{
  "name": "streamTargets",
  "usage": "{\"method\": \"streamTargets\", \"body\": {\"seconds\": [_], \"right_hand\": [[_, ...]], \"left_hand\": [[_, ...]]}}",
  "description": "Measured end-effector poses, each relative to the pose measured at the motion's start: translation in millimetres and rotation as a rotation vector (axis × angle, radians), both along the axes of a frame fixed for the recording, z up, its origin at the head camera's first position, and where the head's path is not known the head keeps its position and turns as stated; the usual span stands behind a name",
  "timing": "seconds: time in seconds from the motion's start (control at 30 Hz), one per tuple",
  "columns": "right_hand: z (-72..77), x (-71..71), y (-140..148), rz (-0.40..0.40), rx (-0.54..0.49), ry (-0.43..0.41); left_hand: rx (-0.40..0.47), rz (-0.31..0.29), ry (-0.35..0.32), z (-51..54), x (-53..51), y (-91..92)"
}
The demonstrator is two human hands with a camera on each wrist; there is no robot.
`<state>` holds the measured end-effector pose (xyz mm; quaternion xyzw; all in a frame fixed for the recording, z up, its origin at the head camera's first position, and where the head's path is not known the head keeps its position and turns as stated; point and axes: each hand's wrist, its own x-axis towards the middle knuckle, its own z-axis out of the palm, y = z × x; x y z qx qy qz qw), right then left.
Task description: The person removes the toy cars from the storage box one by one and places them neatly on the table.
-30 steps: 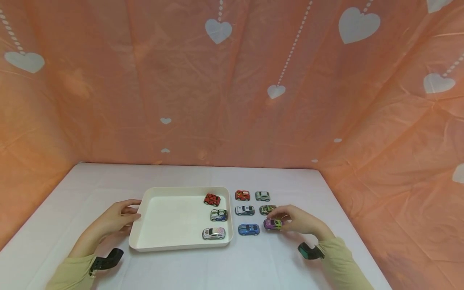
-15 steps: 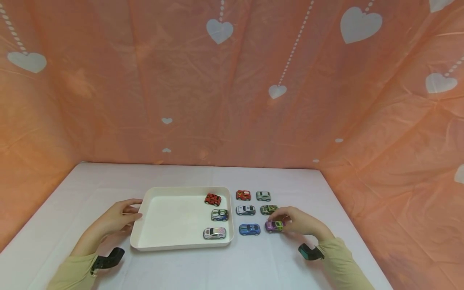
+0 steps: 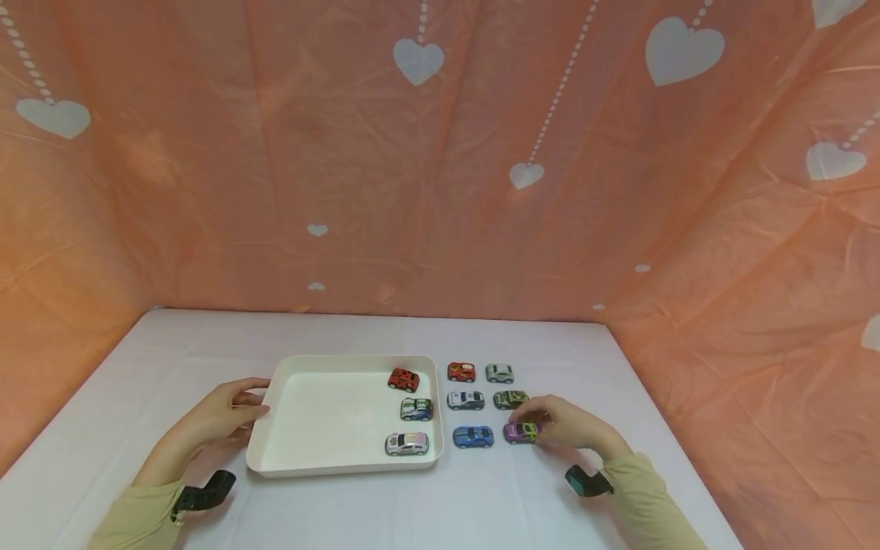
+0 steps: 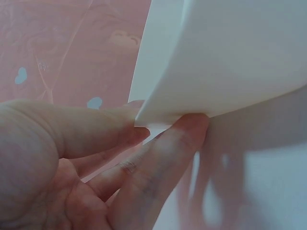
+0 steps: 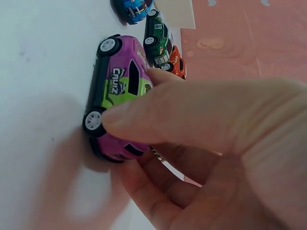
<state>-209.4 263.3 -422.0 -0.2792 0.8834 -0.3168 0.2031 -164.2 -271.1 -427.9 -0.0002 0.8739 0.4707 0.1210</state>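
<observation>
My left hand [image 3: 218, 412] holds the left edge of a white tray [image 3: 302, 467]. In the left wrist view the thumb lies at the tray's rim [image 4: 163, 91] and a finger touches its underside. My right hand [image 3: 571, 422] pinches a purple and green toy car [image 3: 520, 433], the thumb across its side in the right wrist view. The car's wheels are at or just over the white cloth. Right beside it are a blue toy car [image 3: 473, 437] on its left and a camouflage-green toy car [image 3: 510, 399] behind it, partly screened by my fingers.
Inside the tray, along its right side, sit a red toy car [image 3: 403, 380], a blue-white-green one [image 3: 416, 409] and a silver one [image 3: 407, 444]. On the cloth stand more toy cars: a red-orange [image 3: 461, 372], a pale green [image 3: 499, 373] and a white-grey one [image 3: 465, 400]. Orange curtains [image 3: 412, 191] surround the table.
The purple and green toy car has shifted slightly right and towards me in my right hand's grip. My left hand stays at the tray's edge.
</observation>
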Motion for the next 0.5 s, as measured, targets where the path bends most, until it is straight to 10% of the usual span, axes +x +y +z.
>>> {"method": "streamTargets", "body": {"seconds": [0.5], "right_hand": [[8.1,-2.8,1.8,-0.004,-0.043,-0.047]], "left_hand": [[-0.003,-0.004,-0.002,0.5,0.0,0.1]]}}
